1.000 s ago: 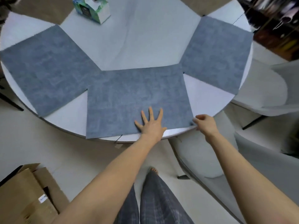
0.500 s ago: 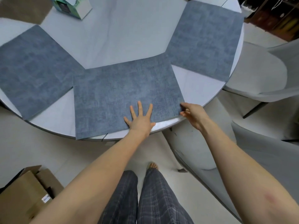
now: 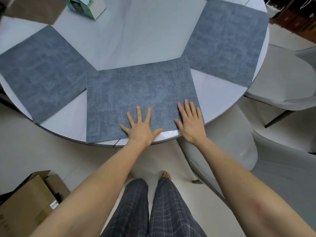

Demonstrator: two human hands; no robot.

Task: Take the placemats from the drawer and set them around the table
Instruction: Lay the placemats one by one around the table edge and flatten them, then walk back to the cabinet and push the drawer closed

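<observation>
The round white counter (image 3: 136,40) fills the upper half of the head view. Three grey-blue placemats lie flat on it along the near arc. The left placemat (image 3: 42,71) sits angled toward the left rim. The right placemat (image 3: 227,40) sits angled toward the right rim. The centre placemat (image 3: 140,100) lies between them, its far corners touching or slightly overlapping the neighbours; which of the two cannot be determined. Its near left corner overhangs the counter rim.

A grey chair (image 3: 282,79) stands at the right of the counter. A cardboard box (image 3: 29,206) rests on the floor at lower left. A tissue box (image 3: 85,6) stands on the far part of the counter.

The left hand (image 3: 141,127) lies flat on the near edge of the centre placemat, fingers spread and straight, gripping nothing. The right hand (image 3: 191,122) lies flat on the near right corner, fingers straight and close together, gripping nothing.

Status: three placemats are placed. The current step appears to be smoothing and squaring the centre one. The far side of the counter is out of view, so any remaining positions cannot be confirmed.
</observation>
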